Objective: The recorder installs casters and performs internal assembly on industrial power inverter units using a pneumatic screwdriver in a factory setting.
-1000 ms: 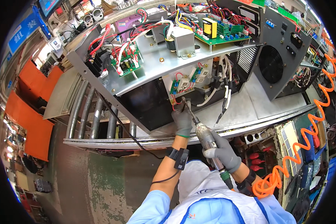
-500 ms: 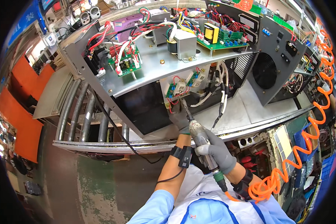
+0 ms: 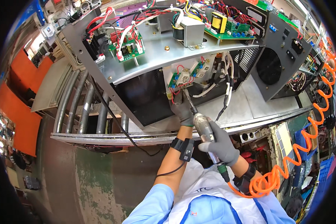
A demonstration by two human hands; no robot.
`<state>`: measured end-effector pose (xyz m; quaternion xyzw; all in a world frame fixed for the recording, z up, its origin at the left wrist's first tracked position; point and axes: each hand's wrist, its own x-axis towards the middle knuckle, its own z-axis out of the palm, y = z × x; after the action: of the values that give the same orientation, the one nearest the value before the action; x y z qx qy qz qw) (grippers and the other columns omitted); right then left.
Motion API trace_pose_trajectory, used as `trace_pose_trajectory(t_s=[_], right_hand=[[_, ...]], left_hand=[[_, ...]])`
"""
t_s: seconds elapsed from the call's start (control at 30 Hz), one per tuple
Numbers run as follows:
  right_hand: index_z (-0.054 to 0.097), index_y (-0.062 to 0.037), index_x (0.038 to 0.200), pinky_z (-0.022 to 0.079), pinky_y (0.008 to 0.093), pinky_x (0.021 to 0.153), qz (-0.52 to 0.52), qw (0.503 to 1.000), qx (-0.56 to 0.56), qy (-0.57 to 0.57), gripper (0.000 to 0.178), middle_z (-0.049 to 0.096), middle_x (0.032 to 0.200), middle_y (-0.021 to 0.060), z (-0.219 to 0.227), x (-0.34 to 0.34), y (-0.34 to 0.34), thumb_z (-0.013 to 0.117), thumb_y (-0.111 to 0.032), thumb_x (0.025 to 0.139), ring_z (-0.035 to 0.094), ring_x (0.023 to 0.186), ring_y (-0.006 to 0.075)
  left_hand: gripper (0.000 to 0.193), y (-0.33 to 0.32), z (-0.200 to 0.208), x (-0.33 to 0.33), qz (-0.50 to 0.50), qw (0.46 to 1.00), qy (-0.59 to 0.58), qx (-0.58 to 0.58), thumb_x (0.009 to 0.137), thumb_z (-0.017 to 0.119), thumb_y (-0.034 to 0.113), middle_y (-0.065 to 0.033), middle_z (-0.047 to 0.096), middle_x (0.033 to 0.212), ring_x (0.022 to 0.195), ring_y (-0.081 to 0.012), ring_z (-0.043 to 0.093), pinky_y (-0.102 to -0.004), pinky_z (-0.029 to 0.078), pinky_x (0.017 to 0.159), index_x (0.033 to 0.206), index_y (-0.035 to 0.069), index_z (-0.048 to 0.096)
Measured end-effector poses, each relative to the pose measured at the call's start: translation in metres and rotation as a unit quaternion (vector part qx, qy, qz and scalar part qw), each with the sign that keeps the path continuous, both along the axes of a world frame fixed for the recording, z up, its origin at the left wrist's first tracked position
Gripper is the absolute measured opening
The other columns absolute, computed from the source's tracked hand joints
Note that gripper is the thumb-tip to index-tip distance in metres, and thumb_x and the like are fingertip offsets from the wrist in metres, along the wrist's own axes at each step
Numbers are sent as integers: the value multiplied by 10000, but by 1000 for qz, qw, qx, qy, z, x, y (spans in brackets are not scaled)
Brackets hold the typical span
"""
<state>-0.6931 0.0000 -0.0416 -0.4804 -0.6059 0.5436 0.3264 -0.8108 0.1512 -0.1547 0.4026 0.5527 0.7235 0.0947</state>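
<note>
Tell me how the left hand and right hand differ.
The left hand is beside the tip of the pneumatic driver; the right hand wraps around its body. The left hand sits farther from the torso than the right hand. Both wear grey gloves.

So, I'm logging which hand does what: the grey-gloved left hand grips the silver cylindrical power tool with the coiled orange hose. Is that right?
Wrong hand: in the head view, the grey-gloved right hand grips the silver cylindrical power tool with the coiled orange hose. The rest stands.
</note>
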Motion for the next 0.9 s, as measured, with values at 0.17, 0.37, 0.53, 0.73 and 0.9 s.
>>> trace_pose_trajectory(t_s=[0.17, 0.37, 0.53, 0.73, 0.9], right_hand=[[350, 60, 1270, 381, 243, 808, -22, 984, -85, 153, 763, 503, 1022, 76, 5, 1, 4, 651, -187, 614, 461, 914, 133], [268, 14, 1325, 430, 311, 780, -12, 993, 45, -110, 880, 569, 952, 169, 3, 2, 3, 686, -255, 598, 569, 852, 228], [274, 21, 1319, 423, 306, 807, -6, 997, 48, -67, 883, 563, 1004, 170, 4, 5, 6, 695, -256, 594, 558, 883, 229], [339, 11, 1293, 429, 267, 735, 24, 998, -59, 23, 805, 548, 950, 104, 18, 15, 11, 671, -203, 592, 526, 817, 161], [381, -3, 1273, 421, 231, 651, -19, 975, -175, 134, 732, 527, 908, 59, 30, 0, 6, 640, -148, 604, 500, 755, 113]], left_hand=[[157, 0, 8, 1, -48, 993, -105, 22, 778, 626, 72, -87, 659, 771, 685, -104, 595, -255, 466, 594, 884, -42, 646], [135, -2, 18, -1, -190, 942, -276, -6, 802, 593, 66, -32, 592, 657, 543, -84, 535, -209, 404, 460, 913, -5, 625], [150, -13, 12, -30, -440, 797, -412, -3, 840, 557, 88, -9, 583, 690, 499, -38, 480, -186, 359, 402, 968, 26, 607], [120, -5, 10, -22, -326, 889, -321, 12, 832, 562, 60, -28, 620, 749, 563, -34, 500, -164, 371, 473, 930, 32, 626], [100, -1, 10, 2, -167, 946, -267, 73, 815, 575, 45, -34, 624, 755, 616, -66, 546, -199, 410, 527, 895, 14, 627]])
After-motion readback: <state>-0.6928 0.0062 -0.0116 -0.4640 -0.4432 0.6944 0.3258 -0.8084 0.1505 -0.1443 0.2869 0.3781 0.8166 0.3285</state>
